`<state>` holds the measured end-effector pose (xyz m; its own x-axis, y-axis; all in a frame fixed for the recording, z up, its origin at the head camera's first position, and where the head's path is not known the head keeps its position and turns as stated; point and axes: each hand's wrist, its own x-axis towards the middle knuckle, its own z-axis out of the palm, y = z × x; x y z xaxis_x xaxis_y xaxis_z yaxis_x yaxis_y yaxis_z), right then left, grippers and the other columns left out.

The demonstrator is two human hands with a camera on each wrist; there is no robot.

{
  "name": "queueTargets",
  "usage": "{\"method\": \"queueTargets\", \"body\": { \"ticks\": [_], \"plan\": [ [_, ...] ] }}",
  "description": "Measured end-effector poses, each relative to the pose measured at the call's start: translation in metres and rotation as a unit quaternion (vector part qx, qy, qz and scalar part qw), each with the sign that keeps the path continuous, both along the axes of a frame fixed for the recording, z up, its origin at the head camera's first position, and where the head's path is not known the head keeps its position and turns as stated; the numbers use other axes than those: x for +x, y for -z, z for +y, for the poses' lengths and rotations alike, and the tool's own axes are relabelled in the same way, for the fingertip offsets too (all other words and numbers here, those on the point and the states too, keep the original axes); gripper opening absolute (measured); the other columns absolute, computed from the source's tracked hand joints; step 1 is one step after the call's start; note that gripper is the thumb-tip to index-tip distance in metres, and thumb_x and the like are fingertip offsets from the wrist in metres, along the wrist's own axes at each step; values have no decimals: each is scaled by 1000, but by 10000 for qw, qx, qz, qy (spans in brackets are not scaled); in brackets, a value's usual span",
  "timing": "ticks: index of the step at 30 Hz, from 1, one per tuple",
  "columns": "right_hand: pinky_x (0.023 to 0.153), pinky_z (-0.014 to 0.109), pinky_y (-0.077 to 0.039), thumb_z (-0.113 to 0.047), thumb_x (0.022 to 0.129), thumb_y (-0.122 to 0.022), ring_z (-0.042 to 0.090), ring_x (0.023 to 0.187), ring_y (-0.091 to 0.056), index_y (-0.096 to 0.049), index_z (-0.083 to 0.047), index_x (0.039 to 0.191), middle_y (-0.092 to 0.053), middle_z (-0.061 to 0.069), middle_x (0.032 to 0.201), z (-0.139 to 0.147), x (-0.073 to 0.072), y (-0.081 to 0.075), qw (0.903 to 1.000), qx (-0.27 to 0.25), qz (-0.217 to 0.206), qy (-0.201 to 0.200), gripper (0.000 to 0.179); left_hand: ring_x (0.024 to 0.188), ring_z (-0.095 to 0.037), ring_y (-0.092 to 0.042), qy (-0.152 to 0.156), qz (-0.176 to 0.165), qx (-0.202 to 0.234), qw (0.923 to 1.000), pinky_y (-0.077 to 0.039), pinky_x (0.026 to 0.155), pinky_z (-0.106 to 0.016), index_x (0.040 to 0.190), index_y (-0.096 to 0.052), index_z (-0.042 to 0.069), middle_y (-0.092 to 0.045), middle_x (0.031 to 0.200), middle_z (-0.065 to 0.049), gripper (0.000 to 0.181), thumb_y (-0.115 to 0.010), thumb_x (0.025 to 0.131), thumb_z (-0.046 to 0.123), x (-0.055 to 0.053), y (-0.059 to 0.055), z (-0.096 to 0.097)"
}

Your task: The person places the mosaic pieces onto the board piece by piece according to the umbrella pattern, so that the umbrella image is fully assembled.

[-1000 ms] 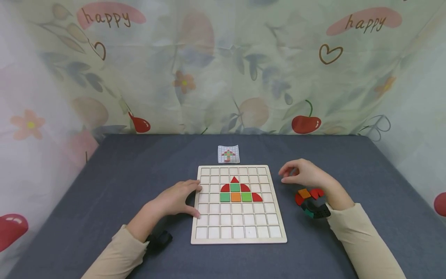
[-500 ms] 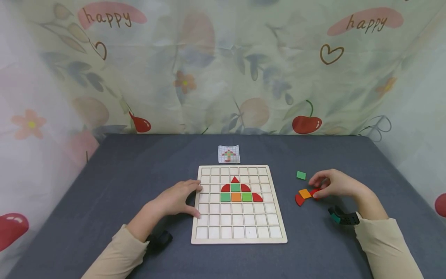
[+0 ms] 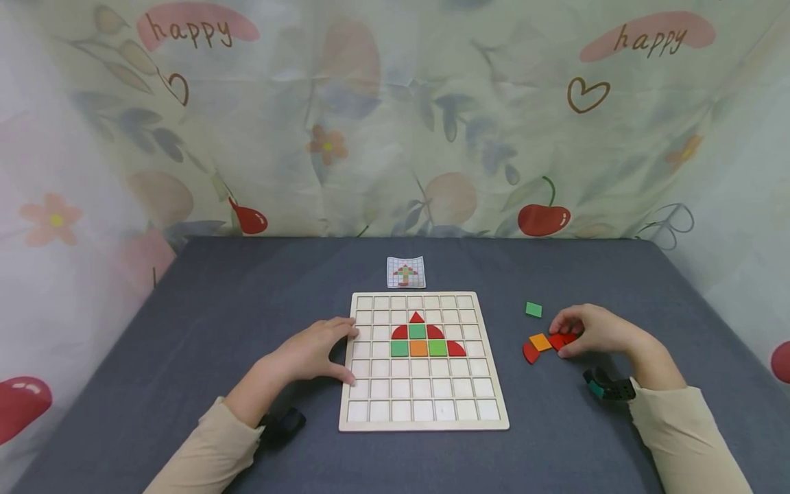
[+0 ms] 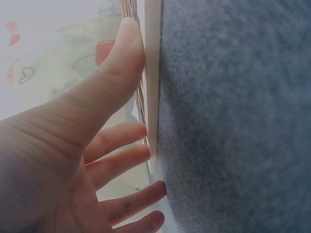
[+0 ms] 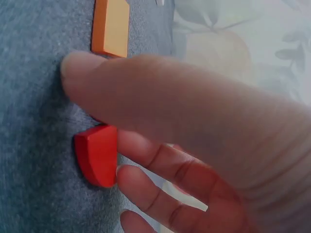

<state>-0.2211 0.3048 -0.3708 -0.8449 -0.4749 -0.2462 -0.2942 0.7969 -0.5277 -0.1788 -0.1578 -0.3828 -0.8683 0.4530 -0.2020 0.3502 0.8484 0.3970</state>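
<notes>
Your right hand point(image 3: 599, 333) bends its fingers over red quarter-round tiles point(image 5: 99, 155), whether pinching one I cannot tell; loose toward nine o'clock lie an orange square point(image 3: 540, 342) and a green square point(image 3: 533, 310). Your left hand point(image 3: 311, 350) spreads along the nine o'clock edge of the grid board point(image 3: 426, 427), grasping nothing. Eight tiles point(image 3: 418, 348) are set; judging by the pattern card point(image 3: 406, 273) at twelve o'clock, lower rows remain.
</notes>
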Motion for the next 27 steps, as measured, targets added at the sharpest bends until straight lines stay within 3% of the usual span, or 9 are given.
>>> {"method": "queueTargets", "body": {
  "ticks": [13,19,27],
  "plan": [
    [64,20,-42,-17,75,-74,10,75,-47,-63,-6,93,-58,1,82,-6,1,0,9997,-1,235,12,24,133,-32,-40,-19,18,-9,10000,-36,107,-47,132,-51,7,-40,146,-12,81,-81,66,44,1,0,0],
    [61,21,-45,-16,77,-73,9,74,-51,-62,-3,97,-61,4,87,-6,2,-2,9987,26,473,185,26,133,-33,-40,-17,5,-25,10000,-36,107,-47,132,-51,8,-40,146,-12,81,-81,66,45,0,1,0],
    [60,22,-48,-9,79,-68,2,68,-55,-60,-1,106,-61,12,98,-12,5,-7,9979,-358,489,223,28,133,-33,-40,17,21,19,10000,-35,107,-47,131,-52,7,-40,146,-13,80,-81,67,44,0,1,0]
  ]
}}
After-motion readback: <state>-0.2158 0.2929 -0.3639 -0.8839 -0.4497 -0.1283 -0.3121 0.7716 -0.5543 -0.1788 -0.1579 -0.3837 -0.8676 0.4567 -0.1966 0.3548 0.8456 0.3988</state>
